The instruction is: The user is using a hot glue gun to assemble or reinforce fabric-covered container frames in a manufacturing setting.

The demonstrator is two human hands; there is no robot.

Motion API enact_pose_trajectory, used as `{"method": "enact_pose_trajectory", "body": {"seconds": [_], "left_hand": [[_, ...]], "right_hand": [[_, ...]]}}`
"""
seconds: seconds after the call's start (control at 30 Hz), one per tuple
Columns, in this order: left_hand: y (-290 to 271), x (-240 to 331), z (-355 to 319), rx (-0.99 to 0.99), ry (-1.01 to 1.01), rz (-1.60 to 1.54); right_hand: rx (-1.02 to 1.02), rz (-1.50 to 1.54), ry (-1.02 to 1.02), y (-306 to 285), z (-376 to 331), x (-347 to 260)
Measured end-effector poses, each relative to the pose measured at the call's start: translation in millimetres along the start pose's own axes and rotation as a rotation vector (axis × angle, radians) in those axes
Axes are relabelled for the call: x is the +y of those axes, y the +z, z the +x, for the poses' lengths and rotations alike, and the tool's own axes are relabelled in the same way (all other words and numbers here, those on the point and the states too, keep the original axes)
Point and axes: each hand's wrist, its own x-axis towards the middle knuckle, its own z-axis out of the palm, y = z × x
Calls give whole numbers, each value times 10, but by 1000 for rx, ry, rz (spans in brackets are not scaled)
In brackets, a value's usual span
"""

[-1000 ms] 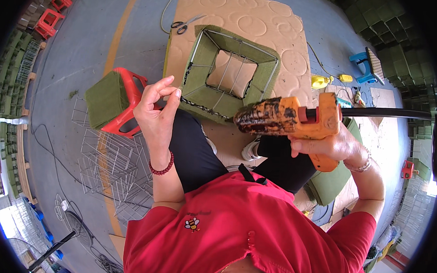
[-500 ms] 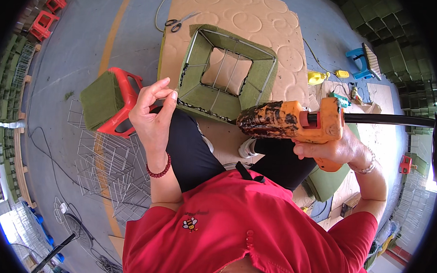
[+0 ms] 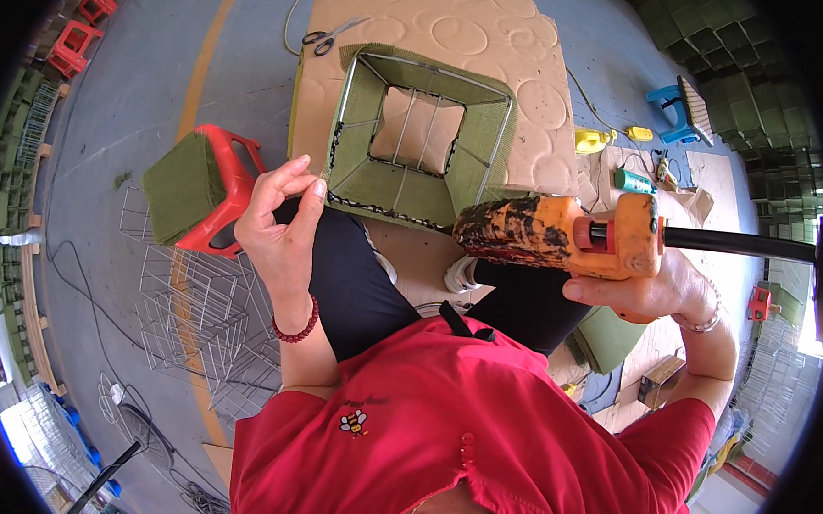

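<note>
My right hand (image 3: pixel 647 284) grips an orange glue gun (image 3: pixel 559 234) caked with dark glue, a black glue stick running out of its back end. Its nozzle end is by the near right corner of a wire frame (image 3: pixel 499 137) lined with green woven fabric (image 3: pixel 405 185). Dark glue lines the frame's left and near bars. With thumb and finger pinched, my left hand (image 3: pixel 285 217) is at the near left corner, on the edge of the fabric; the exact contact is partly hidden by the fingers.
Beneath the frame lies a cardboard sheet (image 3: pixel 458 29) with scissors (image 3: pixel 325 42) on it. A red stool (image 3: pixel 226 194) bearing green fabric pieces (image 3: pixel 183 183) stands at left, near stacked wire frames (image 3: pixel 207 303). At right are a blue stool (image 3: pixel 677 112) and a green bottle (image 3: pixel 633 181).
The glue gun has shifted right along the frame's near edge. My left hand keeps its pinch at the corner, while the whole view has slid slightly.
</note>
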Motion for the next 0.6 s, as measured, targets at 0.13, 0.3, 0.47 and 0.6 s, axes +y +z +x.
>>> {"method": "enact_pose_trajectory", "body": {"seconds": [0.13, 0.3, 0.47, 0.6], "left_hand": [[-19, -39, -22, 1, 34, 17], [-9, -17, -56, 10, 8, 38], [-12, -30, -78, 28, 22, 39], [-15, -39, -82, 29, 28, 39]], "right_hand": [[63, -23, -39, -13, -37, 18], [145, 56, -106, -1, -57, 82], [136, 37, -120, 6, -58, 175], [164, -44, -133, -51, -70, 197]]}}
